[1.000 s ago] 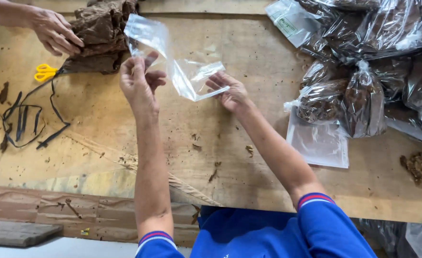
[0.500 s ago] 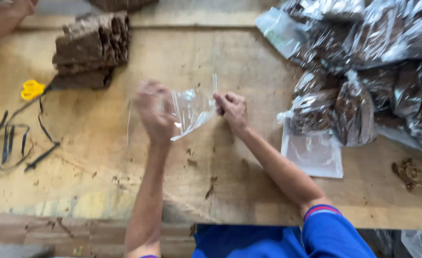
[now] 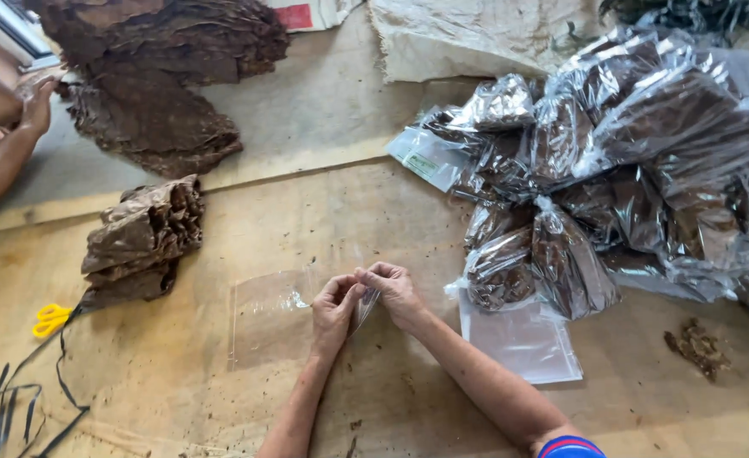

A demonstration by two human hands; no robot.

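My left hand (image 3: 334, 311) and my right hand (image 3: 394, 293) meet at the middle of the wooden table (image 3: 222, 399), both pinching the right end of an empty clear plastic bag (image 3: 268, 321). The bag lies flat on the wood and stretches left from my fingers. Just right of my right forearm lies a flat stack of more empty clear bags (image 3: 523, 341).
A heap of clear bags filled with brown leaf (image 3: 620, 170) covers the right side. A folded bundle of brown leaves (image 3: 141, 237) sits left, a loose leaf pile (image 3: 154, 76) behind it. Yellow scissors (image 3: 50, 318) and black straps (image 3: 10, 407) lie far left. Another person's hand (image 3: 31, 106) is at upper left.
The bag was held up in the air between my hands; now it lies flat on the table and my hands have come together at its right end. The view has moved closer.
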